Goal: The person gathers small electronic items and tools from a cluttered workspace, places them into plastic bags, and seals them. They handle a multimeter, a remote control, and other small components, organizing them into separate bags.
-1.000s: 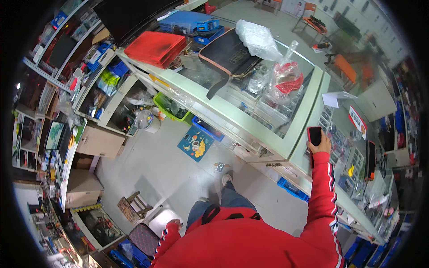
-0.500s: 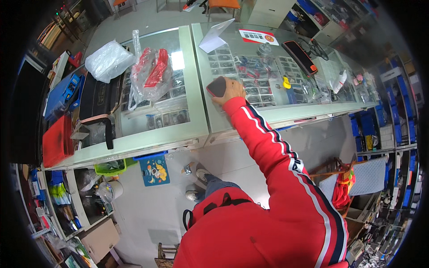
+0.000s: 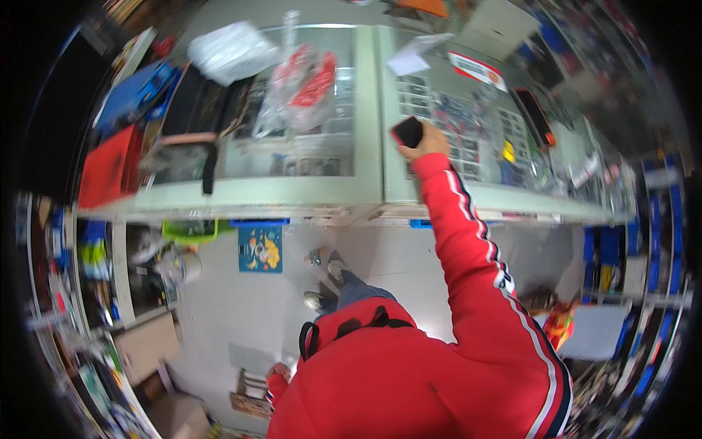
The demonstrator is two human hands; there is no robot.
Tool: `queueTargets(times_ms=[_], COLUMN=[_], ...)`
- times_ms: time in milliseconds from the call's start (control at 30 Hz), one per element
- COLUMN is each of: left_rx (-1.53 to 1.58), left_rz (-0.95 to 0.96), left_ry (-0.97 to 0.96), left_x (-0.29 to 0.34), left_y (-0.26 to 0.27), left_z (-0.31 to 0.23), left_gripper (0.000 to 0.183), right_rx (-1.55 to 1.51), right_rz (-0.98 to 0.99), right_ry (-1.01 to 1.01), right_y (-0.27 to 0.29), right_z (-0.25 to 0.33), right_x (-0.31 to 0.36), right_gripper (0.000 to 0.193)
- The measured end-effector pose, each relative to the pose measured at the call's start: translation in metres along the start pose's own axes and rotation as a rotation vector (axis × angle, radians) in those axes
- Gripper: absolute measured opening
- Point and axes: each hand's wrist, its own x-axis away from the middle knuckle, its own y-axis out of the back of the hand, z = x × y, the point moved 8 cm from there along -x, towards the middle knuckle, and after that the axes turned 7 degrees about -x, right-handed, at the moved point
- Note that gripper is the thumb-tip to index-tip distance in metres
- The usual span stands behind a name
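My right hand [image 3: 430, 141] is closed round a phone [image 3: 407, 132], a small dark slab with a reddish edge, over the near left part of the right glass counter [image 3: 404, 192]. Its dark face is turned up, and my fingers wrap its right side. Whether the phone touches the glass I cannot tell. Low in the picture, my left hand [image 3: 278, 371] hangs by my side, beside or over a small wooden stool [image 3: 252, 391]. Its fingers are small and blurred.
On the left counter lie a clear bag with red print [image 3: 313, 84], a white wrapped bundle [image 3: 232, 53], a black bag [image 3: 191, 110] and a red box [image 3: 110, 167]. A folded white card [image 3: 413, 57] and a black-and-orange device [image 3: 534, 117] lie on the right counter. Shelves line both sides.
The view has shifted, so the counters sit higher and farther right. My right hand still holds the phone, and my left hand has come into view at the bottom.
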Motion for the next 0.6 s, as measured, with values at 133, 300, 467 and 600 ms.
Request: queueTargets(times_ms=[133,300,467,600], left_rx=[0.116,0.374,0.595,0.493], left_rz=[0.031,-0.048,-0.127,-0.070], left_ry=[0.108,0.161,0.462,0.677], left_x=[0.025,0.076,0.099,0.119], left_y=[-0.011,-0.032,-0.054,-0.083], left_z=[0.007,0.017,0.088,0.177], left_gripper=[0.032,0.028,0.021,0.023], right_rx=[-0.296,-0.322,-0.151,-0.414], right_rz=[0.208,0.347,-0.121,0.317], right_ry=[0.167,0.093,0.620,0.990], right_y=[-0.011,-0.029,-0.009,-0.080], right_z=[0.006,0.000,0.135,0.304], right_x=[-0.012,-0.026,0.008,0.156], right_gripper=[0.066,0.065,0.067,0.046])
